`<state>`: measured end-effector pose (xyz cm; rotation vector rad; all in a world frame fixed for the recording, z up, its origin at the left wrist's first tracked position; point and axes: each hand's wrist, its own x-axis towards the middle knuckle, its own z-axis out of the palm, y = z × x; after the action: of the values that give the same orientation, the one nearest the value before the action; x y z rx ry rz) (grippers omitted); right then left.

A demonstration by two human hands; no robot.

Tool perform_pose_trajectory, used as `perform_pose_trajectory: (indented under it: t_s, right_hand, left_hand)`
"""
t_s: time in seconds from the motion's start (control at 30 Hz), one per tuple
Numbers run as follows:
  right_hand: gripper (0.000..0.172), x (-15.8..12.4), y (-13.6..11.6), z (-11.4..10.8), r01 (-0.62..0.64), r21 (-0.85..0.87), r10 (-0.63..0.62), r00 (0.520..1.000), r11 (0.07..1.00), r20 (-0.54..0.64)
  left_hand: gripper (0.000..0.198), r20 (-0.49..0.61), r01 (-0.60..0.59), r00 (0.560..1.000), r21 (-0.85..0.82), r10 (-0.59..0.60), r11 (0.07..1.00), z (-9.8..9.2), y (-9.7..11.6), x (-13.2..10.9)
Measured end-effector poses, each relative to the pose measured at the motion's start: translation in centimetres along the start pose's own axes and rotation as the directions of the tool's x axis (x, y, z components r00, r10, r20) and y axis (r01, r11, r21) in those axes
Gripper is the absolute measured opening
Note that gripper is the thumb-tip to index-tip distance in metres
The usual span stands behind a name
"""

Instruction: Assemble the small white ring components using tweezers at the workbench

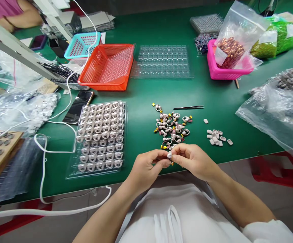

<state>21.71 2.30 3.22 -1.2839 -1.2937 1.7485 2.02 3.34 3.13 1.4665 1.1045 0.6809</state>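
Observation:
Close to the table's front edge, my left hand (148, 165) and my right hand (193, 160) meet, both pinching one small beige earphone-like part (169, 155). A bit of yellow shows below it; the fingers cover much of the rest. Just beyond my fingertips lies a loose pile of similar parts (171, 128), with rings and yellow tabs. Right of the pile are several small pale oblong caps (215, 137). Dark tweezers (188, 107) rest behind the pile. To the left, a clear tray (100, 135) holds rows of beige shells.
An orange basket (103, 86), an empty-looking clear tray (163, 62) and a pink basket (229, 75) with a bag of copper-coloured pieces stand farther back. A phone (78, 107) and white cables (43, 168) lie left. Plastic bags (280, 111) cover the right side. Another person's arm (24, 18) shows far left.

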Motion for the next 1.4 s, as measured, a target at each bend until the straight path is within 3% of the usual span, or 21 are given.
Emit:
perform_pose_trajectory:
  t_s: [0.17,0.27,0.43,0.6,0.7,0.87,1.0,1.4]
  right_hand:
    - [0.015,0.0,-0.4,0.3,0.022,-0.044,-0.023,1.0,0.999,-0.019]
    - [0.014,-0.4,-0.7,0.6,0.113,-0.17,-0.13,0.987,0.979,-0.092]
    - [0.018,-1.2,-0.3,0.6,0.351,-0.309,-0.392,0.917,0.884,-0.08]
    - [0.02,-1.2,0.6,0.3,0.488,-0.319,-0.522,0.853,0.813,-0.025]
    - [0.016,-1.1,0.4,0.1,0.438,-0.311,-0.465,0.885,0.844,-0.016]
    - [0.012,-0.6,-0.4,0.0,0.154,-0.136,-0.159,0.987,0.979,-0.022]
    - [0.014,0.0,-0.6,0.3,-0.018,0.038,0.018,1.0,0.999,0.012]
    - [0.018,1.2,-0.3,0.3,-0.045,-0.001,0.045,0.996,0.999,0.081]
  left_hand:
    - [0.011,-0.018,0.031,0.999,-0.029,-0.032,0.999,0.0,-0.3,-0.2]
    - [0.01,-0.041,0.075,0.996,-0.076,-0.078,0.994,0.2,-0.3,-0.4]
    - [0.007,-0.041,0.173,0.98,-0.284,-0.192,0.943,0.3,0.1,-0.5]
    - [0.009,0.004,0.223,0.97,-0.425,-0.245,0.877,0.1,0.5,-0.5]
    - [0.01,0.005,0.222,0.969,-0.445,-0.245,0.868,0.3,0.6,-0.6]
    - [0.009,-0.036,0.149,0.985,-0.291,-0.166,0.945,0.4,0.5,-1.0]
    - [0.01,-0.061,0.078,0.994,-0.189,-0.091,0.979,0.4,0.1,-1.3]
    - [0.01,-0.083,0.134,0.985,-0.185,-0.151,0.974,0.5,-0.2,-1.6]
